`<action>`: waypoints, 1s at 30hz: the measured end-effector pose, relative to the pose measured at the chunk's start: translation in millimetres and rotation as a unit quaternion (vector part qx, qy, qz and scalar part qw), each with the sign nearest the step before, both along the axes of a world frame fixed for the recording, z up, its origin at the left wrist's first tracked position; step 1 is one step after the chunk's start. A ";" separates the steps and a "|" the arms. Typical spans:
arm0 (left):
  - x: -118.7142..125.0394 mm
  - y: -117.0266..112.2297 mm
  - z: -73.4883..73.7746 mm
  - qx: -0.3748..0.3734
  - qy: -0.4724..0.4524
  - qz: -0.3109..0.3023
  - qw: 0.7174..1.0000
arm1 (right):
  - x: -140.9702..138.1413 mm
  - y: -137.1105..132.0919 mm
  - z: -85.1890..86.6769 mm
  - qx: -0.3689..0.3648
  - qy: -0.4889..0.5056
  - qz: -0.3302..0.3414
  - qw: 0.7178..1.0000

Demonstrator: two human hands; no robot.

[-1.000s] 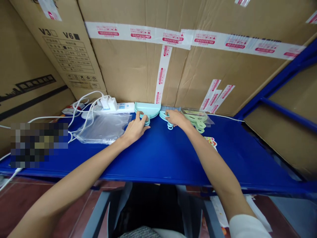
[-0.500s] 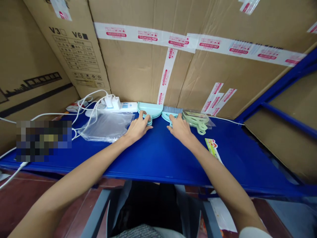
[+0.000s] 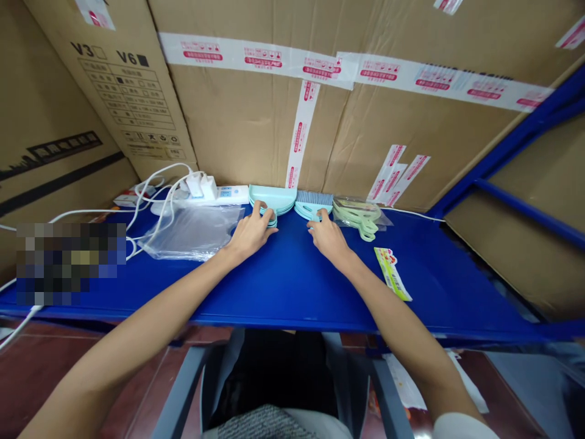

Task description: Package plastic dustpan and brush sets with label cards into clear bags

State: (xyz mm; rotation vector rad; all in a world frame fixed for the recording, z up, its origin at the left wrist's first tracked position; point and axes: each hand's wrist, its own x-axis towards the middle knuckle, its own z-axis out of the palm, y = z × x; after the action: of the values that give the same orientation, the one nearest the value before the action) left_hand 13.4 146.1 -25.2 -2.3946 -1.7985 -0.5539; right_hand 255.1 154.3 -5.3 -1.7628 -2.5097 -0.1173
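Light-blue dustpans [image 3: 274,196] lie stacked against the cardboard at the back of the table, handles toward me. My left hand [image 3: 251,235] is closed around the handle end of the stack, thumb along its right side. Just right of it are light-blue hand brushes [image 3: 313,207] with grey-blue bristles pointing to the back. My right hand [image 3: 329,239] has its fingers curled onto a brush handle, which they mostly hide. Beside that hand, light-green pieces with looped handles [image 3: 365,228] rest partly in clear plastic.
Clear plastic bags [image 3: 192,231] lie left of my left hand, near a white power strip [image 3: 235,194] with plugs and loose cables. A yellow-green packet [image 3: 392,274] lies right of my right forearm. Taped cardboard [image 3: 247,122] walls the back; a blue metal frame [image 3: 530,207] stands at right.
The view has shifted slightly. My right fingers have drawn closer together on the brush handle. My left hand stays at the dustpan handles, and the packet shows more fully beside my right forearm.
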 end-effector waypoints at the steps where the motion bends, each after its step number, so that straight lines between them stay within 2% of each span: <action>1: 0.5 -0.4 0.8 -0.004 0.000 0.002 1.000 | -0.3 0.1 -0.1 -0.004 -0.002 0.003 1.000; 5: 2.8 -2.5 2.3 -0.010 0.006 0.012 1.000 | -2.0 -3.0 7.6 -0.015 -0.029 0.014 0.999; 8: 4.2 -4.4 2.0 -0.005 0.021 0.024 0.999 | 8.9 -9.4 26.2 0.040 -0.008 -0.020 0.999; 10: 5.0 -5.6 2.3 0.006 0.026 0.032 0.999 | 26.1 -12.1 39.7 0.106 0.026 -0.100 0.989; 12: 5.2 -6.3 3.3 0.021 0.019 0.040 0.999 | 47.9 -10.4 48.0 0.146 0.041 -0.207 0.967; 14: 4.6 -6.4 5.0 0.033 0.004 0.043 0.999 | 68.6 -3.8 48.1 0.115 0.040 -0.293 0.948; 16: 3.3 -6.0 6.6 0.039 -0.011 0.045 0.998 | 84.8 5.2 42.1 0.039 0.040 -0.334 0.941; 18: 1.8 -5.5 7.8 0.044 -0.027 0.047 0.998 | 96.8 13.1 34.7 -0.019 0.050 -0.333 0.941; 20: 1.0 -5.0 8.4 0.049 -0.042 0.049 0.997 | 107.3 18.0 30.1 -0.024 0.068 -0.320 0.945; 24: 1.8 -4.8 8.3 0.052 -0.060 0.041 0.996 | 132.0 19.6 30.1 0.069 0.135 -0.331 0.931; 27: 2.0 -4.5 6.8 0.051 -0.059 0.038 0.996 | 151.2 19.8 31.0 0.171 0.207 -0.325 0.907; 30: 0.8 -5.3 4.4 0.064 -0.058 0.030 0.996 | 163.4 21.3 29.2 0.217 0.279 -0.309 0.883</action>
State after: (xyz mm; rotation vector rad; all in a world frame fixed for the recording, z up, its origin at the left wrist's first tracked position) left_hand 14.2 140.8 -20.8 -2.2610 -1.8116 -0.7909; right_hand 418.5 175.6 23.9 -1.9529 -1.3467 -0.1598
